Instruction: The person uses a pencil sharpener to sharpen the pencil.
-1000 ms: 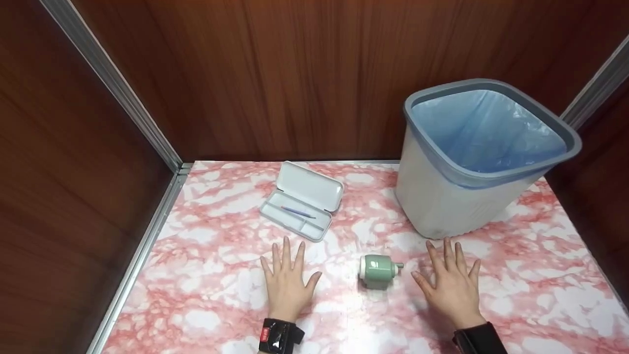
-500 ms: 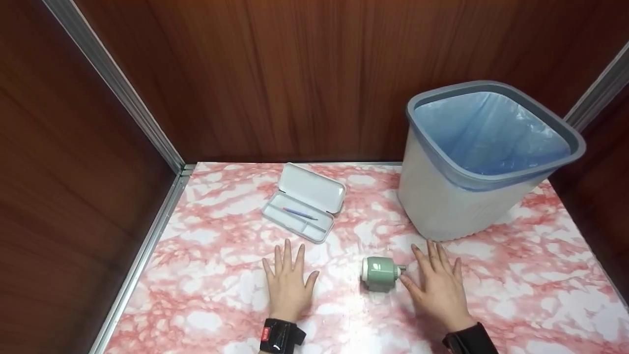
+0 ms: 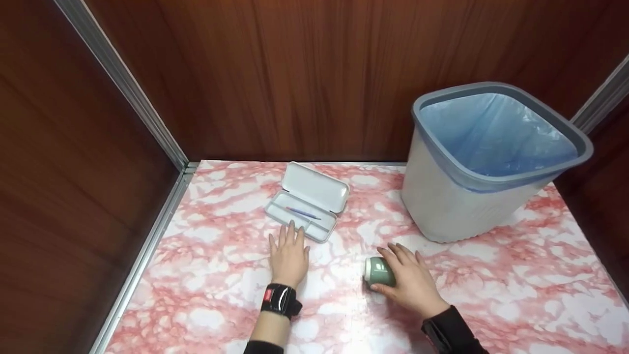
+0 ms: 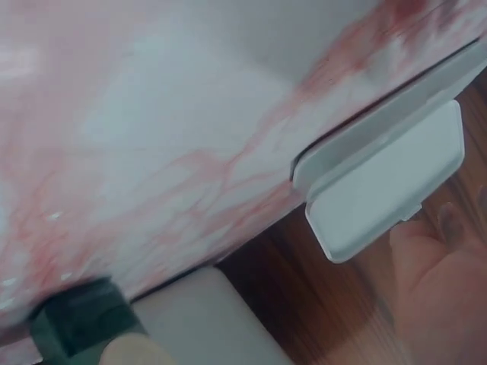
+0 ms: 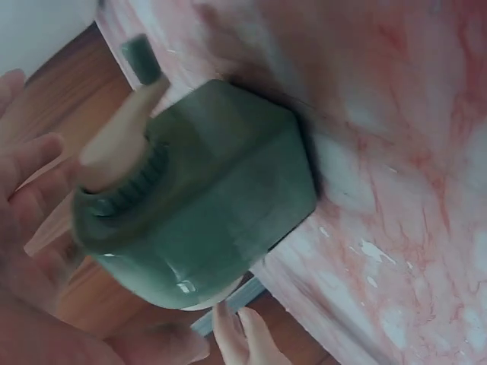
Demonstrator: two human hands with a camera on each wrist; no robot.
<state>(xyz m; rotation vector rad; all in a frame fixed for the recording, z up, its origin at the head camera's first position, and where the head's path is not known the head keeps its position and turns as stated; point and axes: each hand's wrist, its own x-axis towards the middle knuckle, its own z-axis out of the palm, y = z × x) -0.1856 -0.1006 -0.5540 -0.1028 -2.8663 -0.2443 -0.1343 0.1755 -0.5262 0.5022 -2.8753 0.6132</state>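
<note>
A green hand-crank pencil sharpener (image 3: 381,272) lies on the table, its cream crank arm (image 5: 125,137) and green knob (image 5: 141,59) facing my right hand (image 3: 415,285). Spread fingers and thumb of that hand reach around the sharpener's crank end; in the right wrist view, gaps show between them and its body. My left hand (image 3: 289,260) stretches forward with straight fingers, their tips overlapping the front edge of an open white pencil case (image 3: 317,187). A slim blue-and-red pen or pencil (image 3: 303,213) rests in the case's tray.
At the back right stands a tall whitish bin (image 3: 442,206) with a grey rim and blue liner. Brown wood-grain panels (image 3: 295,78) wall in the back and sides of the red-and-white marbled table (image 3: 221,246).
My right hand has moved left, its fingers now around the sharpener. The left hand has slid forward to the front edge of the pencil case. The head view has shifted slightly.
</note>
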